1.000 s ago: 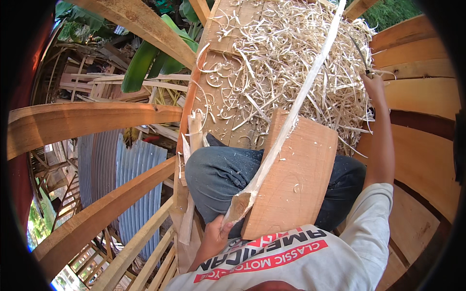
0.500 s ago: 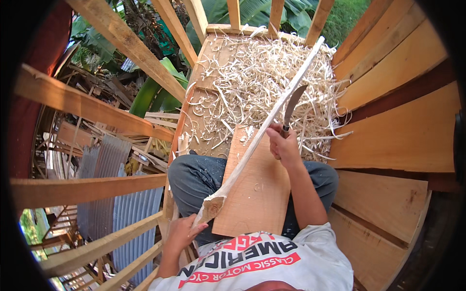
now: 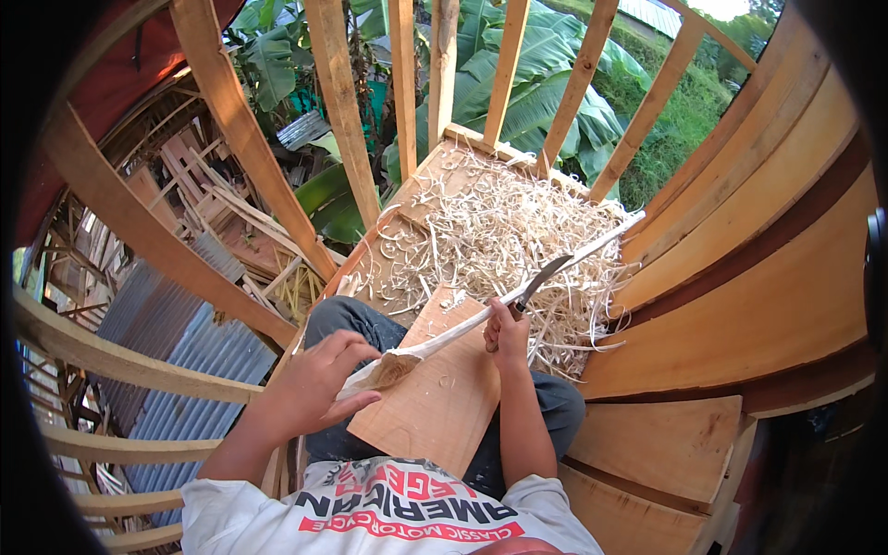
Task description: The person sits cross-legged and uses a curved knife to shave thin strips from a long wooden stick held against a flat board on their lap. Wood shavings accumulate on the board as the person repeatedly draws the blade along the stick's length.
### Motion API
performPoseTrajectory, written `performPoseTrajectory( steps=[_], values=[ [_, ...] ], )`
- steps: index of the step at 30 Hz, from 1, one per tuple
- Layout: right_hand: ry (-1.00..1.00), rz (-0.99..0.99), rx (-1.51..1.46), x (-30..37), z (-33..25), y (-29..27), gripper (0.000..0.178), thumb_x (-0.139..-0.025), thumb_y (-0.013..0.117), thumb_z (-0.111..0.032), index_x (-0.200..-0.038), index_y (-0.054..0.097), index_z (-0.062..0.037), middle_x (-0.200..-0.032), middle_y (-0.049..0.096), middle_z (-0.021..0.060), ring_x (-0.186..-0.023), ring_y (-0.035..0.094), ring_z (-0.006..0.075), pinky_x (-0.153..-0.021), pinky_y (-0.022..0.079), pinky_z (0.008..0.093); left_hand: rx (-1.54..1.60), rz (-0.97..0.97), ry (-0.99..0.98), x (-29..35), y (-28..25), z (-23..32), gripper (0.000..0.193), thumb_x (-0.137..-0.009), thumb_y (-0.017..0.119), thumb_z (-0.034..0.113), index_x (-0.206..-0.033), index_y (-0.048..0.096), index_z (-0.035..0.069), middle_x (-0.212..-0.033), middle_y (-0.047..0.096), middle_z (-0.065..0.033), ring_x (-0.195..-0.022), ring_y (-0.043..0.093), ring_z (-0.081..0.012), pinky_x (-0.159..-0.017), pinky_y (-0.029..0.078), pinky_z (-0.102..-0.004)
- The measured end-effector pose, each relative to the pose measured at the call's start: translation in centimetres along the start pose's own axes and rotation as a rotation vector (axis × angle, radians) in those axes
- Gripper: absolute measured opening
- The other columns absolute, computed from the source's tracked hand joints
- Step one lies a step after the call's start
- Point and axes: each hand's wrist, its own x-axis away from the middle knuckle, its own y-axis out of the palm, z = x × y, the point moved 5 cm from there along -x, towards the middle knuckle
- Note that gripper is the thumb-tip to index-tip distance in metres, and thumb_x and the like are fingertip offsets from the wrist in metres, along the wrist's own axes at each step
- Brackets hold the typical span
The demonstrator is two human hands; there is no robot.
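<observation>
A long pale wooden piece (image 3: 439,342), shaped like a long-handled spoon, slants across my lap. Its wide end has a brown patch and lies at the lower left; the thin handle points to the upper right. Beside that wide end hovers my left hand (image 3: 319,384), open, fingers and thumb spread apart; whether it touches the wood I cannot tell. My right hand (image 3: 507,338) is closed round the handle of a knife (image 3: 544,279) with a dark curved blade. Its fingers are against the wooden handle, and the blade lies along it. Under the piece, a flat board (image 3: 435,407) rests between my legs.
Curly wood shavings (image 3: 499,213) heap over the wooden floor (image 3: 421,190) ahead. Upright slats (image 3: 407,92) fence the front and left, with corrugated sheets (image 3: 180,388) and scrap wood beyond. Wide planks (image 3: 740,287) wall the right side. Banana leaves (image 3: 527,92) show past the slats.
My left hand has risen from beside the wide end and spread its fingers. The wooden piece lies at a shallower slant. The knife stays in my right hand, and the view has shifted.
</observation>
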Motion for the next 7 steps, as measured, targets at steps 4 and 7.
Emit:
performPoseTrajectory(
  steps=[4, 7],
  values=[
    [-0.050, 0.035, 0.005, -0.4, -0.5, -1.8, 0.013, -0.085, 0.065, -0.016, -0.083, 0.056, -0.0063, -0.051, 0.037, -0.0052, -0.038, 0.034, 0.0062, -0.036, 0.028, 0.0237, 0.038, 0.506, 0.384, 0.0, -6.9, 5.2, 0.054, -0.075, 0.074, 0.040, -0.114, 0.050, 0.012, -0.115, 0.050, -0.0159, -0.105, 0.054, -0.0320, -0.088, 0.046, -0.0444],
    [-0.007, 0.061, 0.002, -0.2, 0.0, -2.0, 0.022, -0.085, 0.065, -0.017, -0.071, 0.049, -0.0094, -0.051, 0.037, -0.0046, -0.037, 0.035, 0.0074, -0.036, 0.029, 0.0244, 0.231, 0.771, 0.708, 2.1, -10.8, 6.7, 0.066, -0.072, 0.072, 0.056, -0.116, 0.048, 0.014, -0.126, 0.044, -0.0222, -0.112, 0.049, -0.0358, -0.094, 0.041, -0.0570]
  ],
)
